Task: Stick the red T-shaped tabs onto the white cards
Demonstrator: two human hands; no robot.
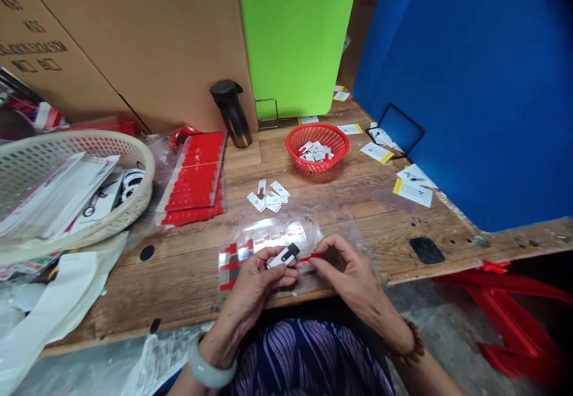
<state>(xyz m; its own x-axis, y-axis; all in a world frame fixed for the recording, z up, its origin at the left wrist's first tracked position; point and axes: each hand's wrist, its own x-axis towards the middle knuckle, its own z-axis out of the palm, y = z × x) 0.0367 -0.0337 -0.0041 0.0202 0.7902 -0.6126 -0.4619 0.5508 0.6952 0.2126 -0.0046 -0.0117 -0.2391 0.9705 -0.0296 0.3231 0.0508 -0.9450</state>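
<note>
My left hand (262,277) is closed round a small white piece (280,259) that has a black end and a dark round spot. Between the thumb and finger of my right hand (347,265) is a small red strip (308,259), close to the white piece. Under my hands lies a clear plastic sheet (268,230) carrying red and dark tabs (230,265). Just beyond it, several similar white pieces (271,198) lie in a loose pile. Farther back, a red basket (293,145) holds more white pieces (316,151) with red bits among them.
A cream basket (145,187) of packets stands at left, beside stacked red sheets (197,169). At the back are a black bottle (233,115), a green panel (295,38) and a blue panel (470,86) with a wire stand (421,139). Printed cards (414,192) lie at right.
</note>
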